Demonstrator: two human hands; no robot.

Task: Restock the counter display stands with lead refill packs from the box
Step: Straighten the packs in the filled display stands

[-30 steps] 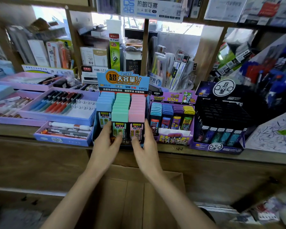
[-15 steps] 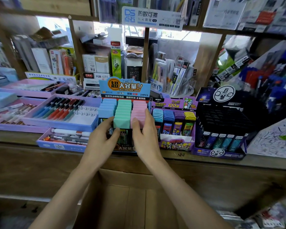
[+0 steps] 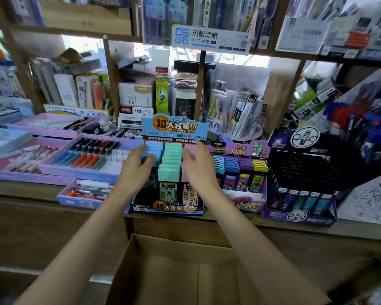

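A blue display stand (image 3: 169,208) sits at the counter's front edge, holding three rows of lead refill packs: blue (image 3: 154,147), mint green (image 3: 170,164) and pink (image 3: 189,149). My left hand (image 3: 135,170) lies flat on the blue row with its fingers spread. My right hand (image 3: 199,167) lies on the pink row, fingers apart. Neither hand holds a pack. Below the counter stands an open cardboard box (image 3: 180,276); what is visible of its inside shows no packs.
To the right stand a purple lead refill stand (image 3: 240,175) and a black display stand (image 3: 301,194). Purple pen trays (image 3: 86,157) lie at the left. Crowded shelves rise behind. The wooden counter edge (image 3: 53,194) runs across.
Both hands have moved up from the front packs to the tops of the outer rows and spread apart. The view has shifted closer and lower.
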